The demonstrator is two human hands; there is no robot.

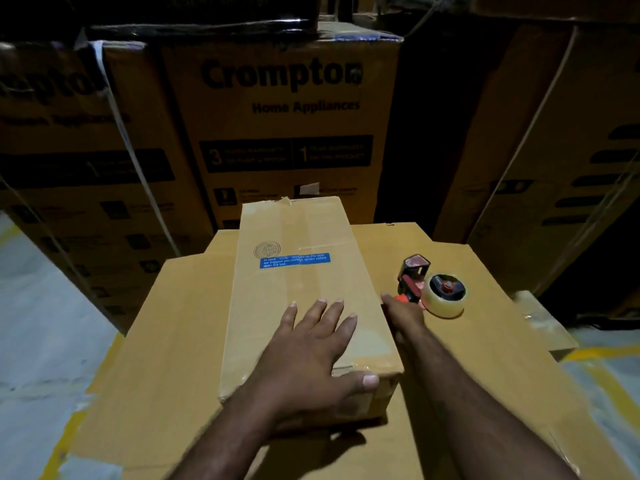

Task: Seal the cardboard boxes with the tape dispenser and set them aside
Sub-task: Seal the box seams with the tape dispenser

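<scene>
- Tall carton (280, 133) at back reads "Crompton Home Appliances"; the black panel below shows a "3" and a "1", fine print too blurred to read.
- Cardboard box (304, 289) lies mid-surface, flaps closed, clear tape along its top. Blue label (294, 260) with white print: "VOID" and "open the box" legible. Round stamp (266, 250) just above it, unreadable.
- Left hand (311, 348): grip released, fingers spread flat on the box top, thumb over the near edge.
- Right hand (405, 315): grip clenched round the orange handle of the tape dispenser (414, 282), just right of the box; the tape roll (446, 301) rests on the surface.
- Surface (180, 323) is flat brown cardboard, bare either side of the box.
- Cartons wall in the back and right; a white strap (121, 140) crosses the left one.
- Grey floor (34, 323), yellow line (609, 386) at right; the room is dim.
</scene>
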